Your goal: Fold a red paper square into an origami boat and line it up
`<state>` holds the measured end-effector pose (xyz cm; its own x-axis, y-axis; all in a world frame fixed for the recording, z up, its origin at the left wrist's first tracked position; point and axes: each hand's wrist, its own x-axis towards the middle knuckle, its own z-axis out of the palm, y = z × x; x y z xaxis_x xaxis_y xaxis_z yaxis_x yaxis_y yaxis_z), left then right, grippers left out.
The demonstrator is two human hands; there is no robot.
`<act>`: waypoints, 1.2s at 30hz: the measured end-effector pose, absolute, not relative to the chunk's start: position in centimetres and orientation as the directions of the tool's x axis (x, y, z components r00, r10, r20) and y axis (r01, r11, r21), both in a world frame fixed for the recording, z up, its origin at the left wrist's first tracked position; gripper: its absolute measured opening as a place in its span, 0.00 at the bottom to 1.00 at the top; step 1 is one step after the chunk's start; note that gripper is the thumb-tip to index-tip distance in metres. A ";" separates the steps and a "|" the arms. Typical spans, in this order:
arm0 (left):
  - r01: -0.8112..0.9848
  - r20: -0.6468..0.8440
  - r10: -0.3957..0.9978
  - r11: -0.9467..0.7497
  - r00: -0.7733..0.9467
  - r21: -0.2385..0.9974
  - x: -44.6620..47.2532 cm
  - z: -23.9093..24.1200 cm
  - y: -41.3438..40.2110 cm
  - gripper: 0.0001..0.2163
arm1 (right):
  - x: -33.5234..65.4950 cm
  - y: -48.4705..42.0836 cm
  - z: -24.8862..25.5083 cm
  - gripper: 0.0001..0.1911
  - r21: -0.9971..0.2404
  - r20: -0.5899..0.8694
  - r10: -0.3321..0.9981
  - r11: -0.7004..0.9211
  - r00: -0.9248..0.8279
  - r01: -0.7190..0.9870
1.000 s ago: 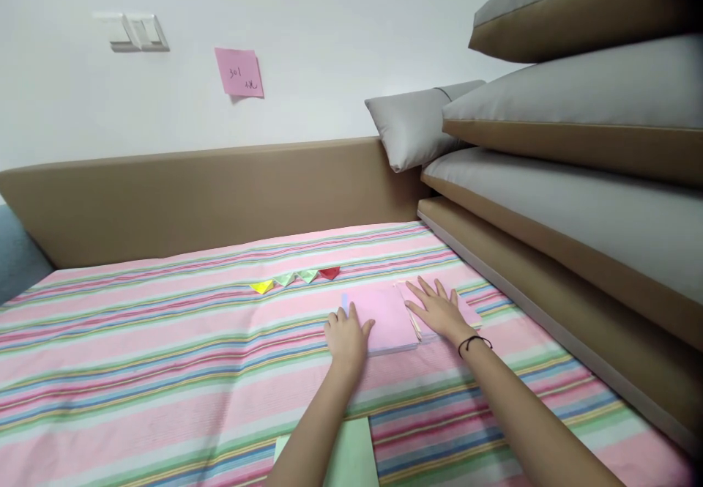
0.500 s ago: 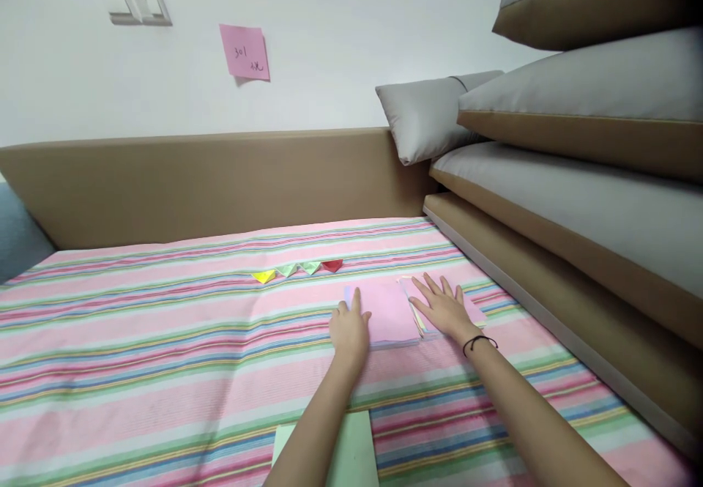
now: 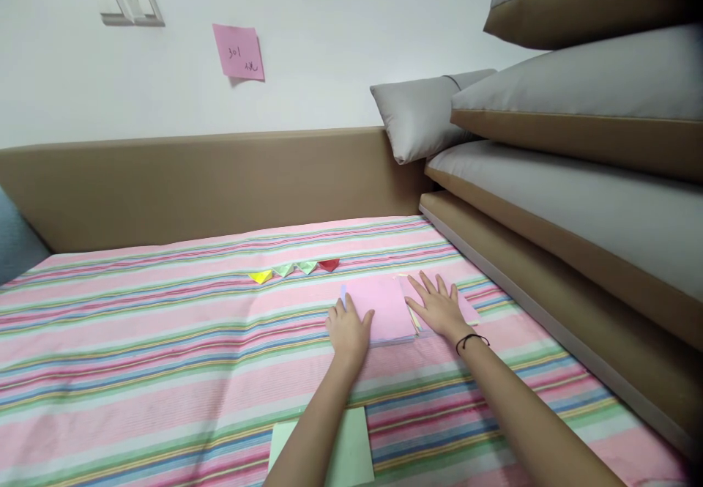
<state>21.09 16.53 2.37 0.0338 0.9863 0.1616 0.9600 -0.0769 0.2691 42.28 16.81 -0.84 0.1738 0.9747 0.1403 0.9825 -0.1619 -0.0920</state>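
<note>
Two low stacks of square coloured paper lie side by side on the bed. The left stack has a pink sheet (image 3: 383,307) on top, with a bluish edge showing beneath. My left hand (image 3: 349,327) rests on its left edge, fingers stretched out and thumb apart. My right hand (image 3: 439,308) lies flat with spread fingers on the right stack of paper (image 3: 468,314), covering most of it. Beyond the hands sits a row of small folded paper pieces: a yellow one (image 3: 261,277), two pale green ones (image 3: 295,269) and a red one (image 3: 329,264).
Pale green paper (image 3: 351,449) lies under my left forearm on the striped sheet (image 3: 137,370). Stacked grey and brown cushions (image 3: 571,172) rise along the right. A brown headboard (image 3: 220,187) runs across the back, below a pink note (image 3: 238,52) on the wall.
My left hand's thumb has spread further from the fingers, and its fingers have shifted slightly on the paper's left edge. My right hand stays flat on the right stack. The view shifts slightly.
</note>
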 end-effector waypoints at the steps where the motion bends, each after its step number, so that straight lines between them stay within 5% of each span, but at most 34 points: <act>1: 0.961 0.162 0.986 -0.070 0.027 0.269 21.1 2.3 16.5 0.29 | 42.3 16.8 -0.7 0.32 -0.090 0.125 0.977 -0.159 0.170 0.983; 12: 0.952 0.176 0.984 -0.079 0.027 0.295 21.0 1.7 16.6 0.25 | 42.6 16.9 -0.5 0.31 -0.186 0.068 0.984 -0.148 0.163 0.971; 23: 0.953 0.141 0.988 -0.099 0.060 0.285 20.5 2.9 17.0 0.26 | 42.5 16.9 -0.7 0.37 -0.141 0.090 0.983 -0.144 0.157 0.980; 36: 0.980 0.172 0.978 -0.143 0.118 0.141 20.9 2.0 16.4 0.26 | 42.2 17.0 -0.9 0.34 -0.101 0.118 0.979 -0.158 0.169 0.982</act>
<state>20.87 16.39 2.00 0.1182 0.9780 0.1719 0.9796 -0.1433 0.1412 42.17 16.96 -0.90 0.1690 0.9785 0.1179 0.9824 -0.1576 -0.1007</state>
